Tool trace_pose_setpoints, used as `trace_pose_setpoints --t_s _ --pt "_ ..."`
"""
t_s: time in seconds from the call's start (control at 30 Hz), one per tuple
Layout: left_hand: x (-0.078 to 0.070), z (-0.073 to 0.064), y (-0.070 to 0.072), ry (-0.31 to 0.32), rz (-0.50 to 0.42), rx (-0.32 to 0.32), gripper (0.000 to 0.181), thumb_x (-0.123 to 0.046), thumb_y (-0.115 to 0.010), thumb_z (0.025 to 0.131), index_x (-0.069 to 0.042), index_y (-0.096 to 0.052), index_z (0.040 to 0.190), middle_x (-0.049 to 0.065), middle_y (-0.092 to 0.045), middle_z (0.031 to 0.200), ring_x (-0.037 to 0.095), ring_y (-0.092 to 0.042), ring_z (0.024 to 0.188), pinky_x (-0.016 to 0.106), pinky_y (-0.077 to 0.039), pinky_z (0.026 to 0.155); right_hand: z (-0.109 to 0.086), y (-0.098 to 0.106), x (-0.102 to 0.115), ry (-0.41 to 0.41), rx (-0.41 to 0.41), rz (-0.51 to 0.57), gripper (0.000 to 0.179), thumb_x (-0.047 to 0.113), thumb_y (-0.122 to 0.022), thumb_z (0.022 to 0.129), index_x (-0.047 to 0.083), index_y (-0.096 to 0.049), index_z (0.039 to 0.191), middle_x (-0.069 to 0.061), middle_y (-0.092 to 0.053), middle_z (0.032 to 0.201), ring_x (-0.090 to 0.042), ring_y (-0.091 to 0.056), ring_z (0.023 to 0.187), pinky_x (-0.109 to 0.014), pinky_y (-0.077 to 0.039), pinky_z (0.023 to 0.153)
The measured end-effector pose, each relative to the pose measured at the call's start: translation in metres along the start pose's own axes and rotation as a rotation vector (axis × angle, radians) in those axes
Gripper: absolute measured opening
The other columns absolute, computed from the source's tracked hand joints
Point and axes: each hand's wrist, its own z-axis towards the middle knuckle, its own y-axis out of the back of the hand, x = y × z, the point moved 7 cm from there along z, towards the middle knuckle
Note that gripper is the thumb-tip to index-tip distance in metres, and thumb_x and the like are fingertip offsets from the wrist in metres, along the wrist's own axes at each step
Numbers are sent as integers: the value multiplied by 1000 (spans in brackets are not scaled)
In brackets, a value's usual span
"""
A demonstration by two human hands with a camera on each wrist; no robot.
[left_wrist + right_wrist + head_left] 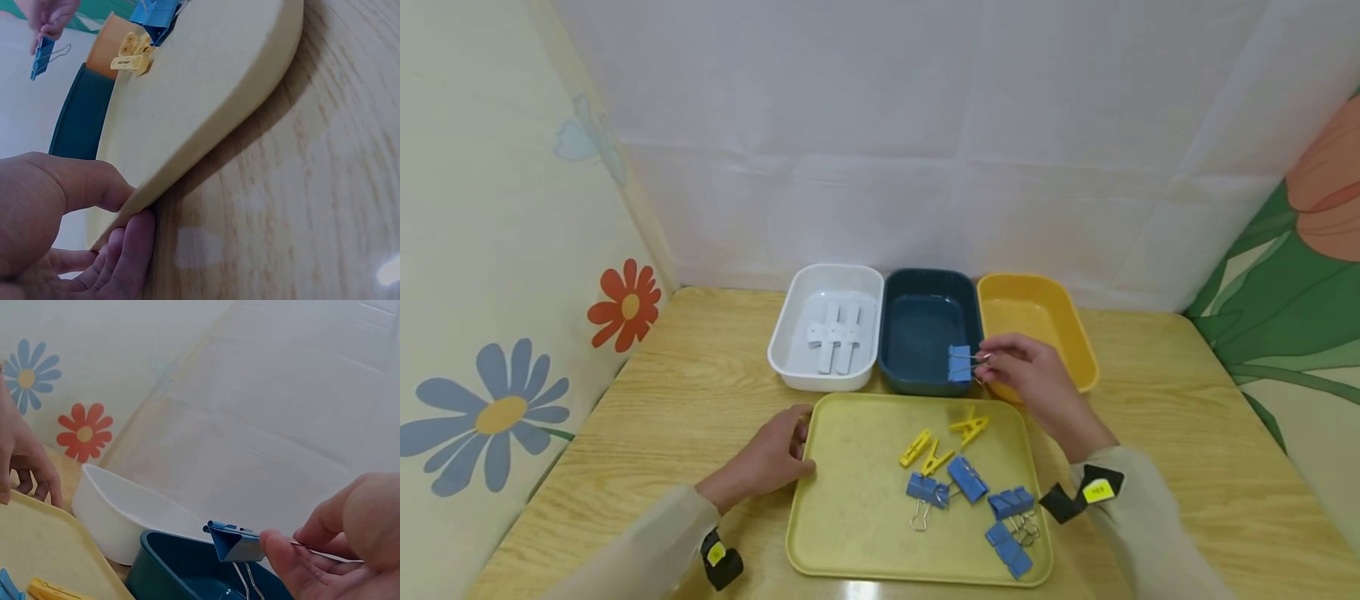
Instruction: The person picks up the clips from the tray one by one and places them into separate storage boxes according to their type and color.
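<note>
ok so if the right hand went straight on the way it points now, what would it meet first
The right hand, blue binder clip foremost, points across the dark blue bin, so that comes first in line. The hand looks raised, so it may pass over without touching; exact height is unclear.

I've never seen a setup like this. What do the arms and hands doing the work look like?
They're a person's: the left hand and right hand wear no gloves. Both arms have long, pale beige sleeves. At each wrist sits a black attachment with a bright yellow label; the right label's dark markings are too small to read.
</note>
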Motion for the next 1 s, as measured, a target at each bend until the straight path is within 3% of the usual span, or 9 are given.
trace_pose_setpoints --t_s 0.27,0.53,1.0 --pt "4 2 -1 15 -13 20 71 3 -74 73 2 -40 136 7 -53 89 15 -52 75 24 -44 63 14 -7 -3 -16 14 5 30 8 -50 99 -8 -52 124 -4 -66 103 -8 -68 85 -22 -55 81" --pt "6 3 -1 11 -14 23 69 2 -74 75 0 -40 136 6 -53 88 15 -51 75 23 -43 63 26 -17 -5 -12 23 6 29 5 -49 99 -9 -52 123 -16 -64 110 -8 -68 83 -21 -55 79" --pt "7 2 0 -9 -13 22 71 1 -75 74 1 -40 135 6 -54 89 14 -51 75 22 -43 63 46 -33 -11 -96 44 -29 30 8 -49 99 -5 -54 126 -21 -61 121 -10 -68 88 -24 -55 82"
